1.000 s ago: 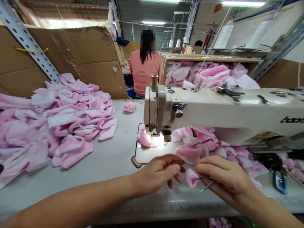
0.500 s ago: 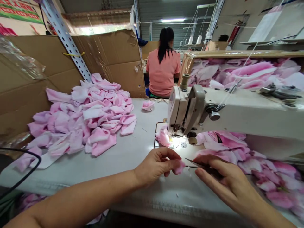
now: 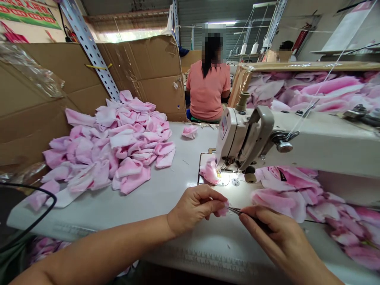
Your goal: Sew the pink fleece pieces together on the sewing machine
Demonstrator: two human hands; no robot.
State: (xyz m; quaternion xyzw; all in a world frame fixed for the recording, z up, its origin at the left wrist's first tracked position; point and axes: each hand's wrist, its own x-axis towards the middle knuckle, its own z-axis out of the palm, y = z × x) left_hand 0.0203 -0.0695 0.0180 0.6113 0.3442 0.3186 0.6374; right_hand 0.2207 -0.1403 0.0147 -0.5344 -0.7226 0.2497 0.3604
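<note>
My left hand [image 3: 194, 209] is pinched shut on a small pink fabric piece [image 3: 223, 209] just above the table's front edge. My right hand [image 3: 271, 235] is closed round thin metal snips [image 3: 236, 210], whose tips touch that piece. Both hands sit in front of the white sewing machine [image 3: 267, 136]. Another pink piece [image 3: 209, 172] lies under the needle, lit by the machine lamp.
A big heap of pink fabric pieces [image 3: 115, 144] lies on the grey table [image 3: 154, 194] at left. More pink pieces [image 3: 299, 190] pile up right of the needle and fill a cardboard box [image 3: 297, 85] behind. A person in an orange shirt [image 3: 209, 89] sits beyond, back turned.
The view has swung right and down a little. The small piece has passed from my right hand into my left, and the snips' tips have come up against it.
</note>
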